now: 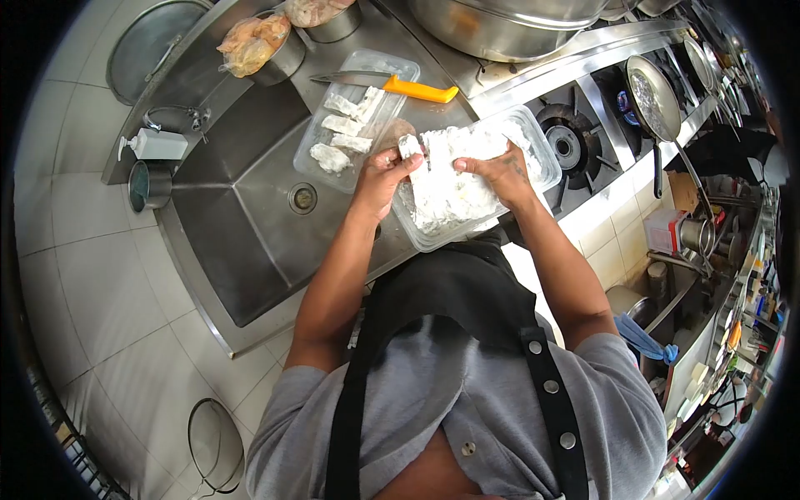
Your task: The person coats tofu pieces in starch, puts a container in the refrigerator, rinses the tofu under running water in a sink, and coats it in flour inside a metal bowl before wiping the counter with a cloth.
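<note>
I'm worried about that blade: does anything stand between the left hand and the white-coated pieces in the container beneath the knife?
Only the container's side wall appears between the left hand and them. The knife lies across the far end, beyond the white-coated pieces.

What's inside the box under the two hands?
Lumpy white stuff shows in the clear box. The left hand and right hand cover some, and what's underneath it can't be seen.

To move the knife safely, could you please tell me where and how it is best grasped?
Probably by the middle of its orange handle, coming from the right and above: the knife lies across the far end of the left container, blade pointing left, while the handle juts rightward past it, uncovered.
</note>
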Demonstrator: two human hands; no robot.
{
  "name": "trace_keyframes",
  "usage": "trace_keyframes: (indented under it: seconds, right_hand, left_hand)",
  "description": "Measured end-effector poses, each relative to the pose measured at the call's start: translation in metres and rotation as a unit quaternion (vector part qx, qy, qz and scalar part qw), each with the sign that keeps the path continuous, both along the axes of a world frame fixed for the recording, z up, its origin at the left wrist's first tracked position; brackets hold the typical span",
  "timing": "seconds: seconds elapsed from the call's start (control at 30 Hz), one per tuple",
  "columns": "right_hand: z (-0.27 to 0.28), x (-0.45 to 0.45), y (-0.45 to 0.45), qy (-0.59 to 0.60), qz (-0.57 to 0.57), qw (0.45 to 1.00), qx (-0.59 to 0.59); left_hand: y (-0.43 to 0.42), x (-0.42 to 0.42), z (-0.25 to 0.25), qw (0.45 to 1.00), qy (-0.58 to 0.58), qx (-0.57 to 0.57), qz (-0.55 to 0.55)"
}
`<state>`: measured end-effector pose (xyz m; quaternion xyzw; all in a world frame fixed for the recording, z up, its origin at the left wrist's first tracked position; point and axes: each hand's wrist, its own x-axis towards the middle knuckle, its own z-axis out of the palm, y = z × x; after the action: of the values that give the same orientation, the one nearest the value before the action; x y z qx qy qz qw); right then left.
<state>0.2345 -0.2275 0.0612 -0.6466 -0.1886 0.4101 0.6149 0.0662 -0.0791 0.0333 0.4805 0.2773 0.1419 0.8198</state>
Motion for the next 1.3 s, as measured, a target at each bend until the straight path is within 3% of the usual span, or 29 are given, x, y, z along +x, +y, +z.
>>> trace_keyframes:
  seconds: [0.3,0.4,0.43,0.53,0.6,0.63,0.77,0.97,1.07,1.17,1.3]
  right_hand:
    - [-0.003,0.000,0.003,-0.001,-0.014,1.000,-0.009]
    - [0.008,-0.002,0.001,0.025,-0.015,0.999,-0.014]
    - [0.013,-0.001,0.000,0.021,-0.016,0.999,-0.020]
    - [0.013,0.005,-0.003,-0.013,-0.042,0.999,-0.030]
    - [0.015,0.006,-0.003,-0.008,-0.049,0.998,-0.036]
    - [0.026,0.004,-0.003,-0.029,-0.063,0.996,-0.054]
    - [0.006,0.011,-0.005,-0.019,-0.030,0.999,-0.035]
    - [0.007,0.010,-0.004,-0.035,-0.034,0.998,-0.034]
    - [0.012,0.010,-0.005,-0.032,-0.042,0.998,-0.039]
    - [-0.004,0.023,-0.011,-0.073,-0.053,0.993,-0.077]
    - [0.016,0.017,-0.010,-0.007,-0.059,0.998,-0.037]
  left_hand:
    - [0.007,0.001,0.009,0.991,-0.028,-0.097,0.086]
    - [0.016,-0.012,0.009,0.993,0.047,0.029,0.104]
    - [0.021,-0.018,0.014,0.981,0.093,0.127,0.113]
    - [0.062,-0.045,0.008,0.856,0.269,0.401,0.186]
    - [0.089,-0.058,0.004,0.866,0.233,0.341,0.281]
    - [0.106,-0.064,0.001,0.825,0.303,0.395,0.269]
    - [0.131,-0.061,-0.005,0.773,0.310,0.478,0.279]
    - [0.125,-0.042,0.043,0.856,0.343,0.301,0.242]
    - [0.137,-0.045,0.044,0.859,0.343,0.313,0.216]
    - [0.154,-0.048,0.034,0.826,0.372,0.381,0.186]
    - [0.160,-0.047,0.035,0.825,0.409,0.359,0.152]
